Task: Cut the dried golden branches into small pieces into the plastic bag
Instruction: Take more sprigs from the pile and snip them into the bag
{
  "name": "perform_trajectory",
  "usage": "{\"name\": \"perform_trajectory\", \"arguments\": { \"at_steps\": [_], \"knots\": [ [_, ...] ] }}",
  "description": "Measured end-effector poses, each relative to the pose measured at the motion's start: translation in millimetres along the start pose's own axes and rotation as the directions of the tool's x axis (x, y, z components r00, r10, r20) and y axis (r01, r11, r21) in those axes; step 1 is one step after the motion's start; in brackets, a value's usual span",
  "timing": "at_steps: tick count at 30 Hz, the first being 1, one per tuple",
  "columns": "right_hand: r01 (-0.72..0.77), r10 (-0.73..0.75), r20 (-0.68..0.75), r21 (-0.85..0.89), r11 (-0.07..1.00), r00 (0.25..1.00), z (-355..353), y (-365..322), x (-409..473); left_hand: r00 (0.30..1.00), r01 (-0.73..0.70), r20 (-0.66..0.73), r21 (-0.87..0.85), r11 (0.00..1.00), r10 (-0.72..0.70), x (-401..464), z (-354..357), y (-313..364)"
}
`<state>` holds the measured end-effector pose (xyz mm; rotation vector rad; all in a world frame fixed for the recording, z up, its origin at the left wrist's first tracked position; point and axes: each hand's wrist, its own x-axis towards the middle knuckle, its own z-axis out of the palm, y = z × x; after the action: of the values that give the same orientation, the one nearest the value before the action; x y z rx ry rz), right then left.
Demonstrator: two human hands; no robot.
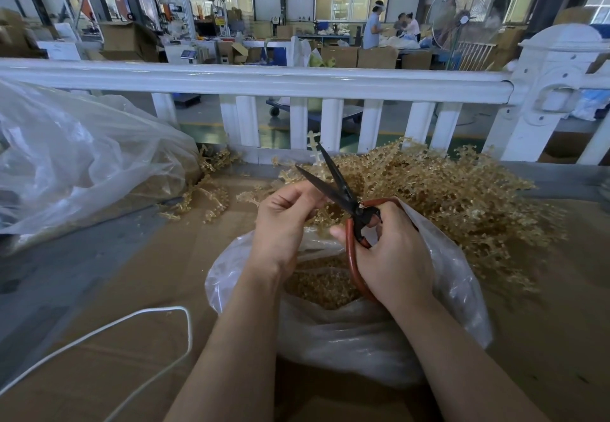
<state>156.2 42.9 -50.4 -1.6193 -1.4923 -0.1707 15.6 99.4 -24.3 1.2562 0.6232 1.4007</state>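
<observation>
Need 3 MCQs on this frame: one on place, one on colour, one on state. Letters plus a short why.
1. Where does the big pile of golden branches lie?
A. Beyond the plastic bag, toward the person's right
B. Inside the plastic bag
C. On the white fence rail

2. What colour are the handles of the scissors?
A. Blue
B. Red-brown
C. Yellow

3. How do the scissor blades stand?
A. Closed flat
B. Open in a V
C. Hidden inside the bag

Key:
1 A: the pile spreads across the cardboard behind and to the right of the plastic bag, in front of the white fence.
2 B: the loops gripped by the right hand are red-brown, the blades black.
3 B: the two black blades spread apart above the left hand, which pinches a branch piece.
</observation>
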Motion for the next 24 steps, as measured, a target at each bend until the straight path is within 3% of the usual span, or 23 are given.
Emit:
{"name": "perform_trajectory", "arguments": {
  "at_steps": [24],
  "knots": [
    [0.008,-0.009,-0.028,-0.054,0.998,1.0,-0.2,1.6,-0.4,0.998,0.011,0.064,-0.004,1.0,-0.011,-2.8,0.6,2.0]
  ]
}}
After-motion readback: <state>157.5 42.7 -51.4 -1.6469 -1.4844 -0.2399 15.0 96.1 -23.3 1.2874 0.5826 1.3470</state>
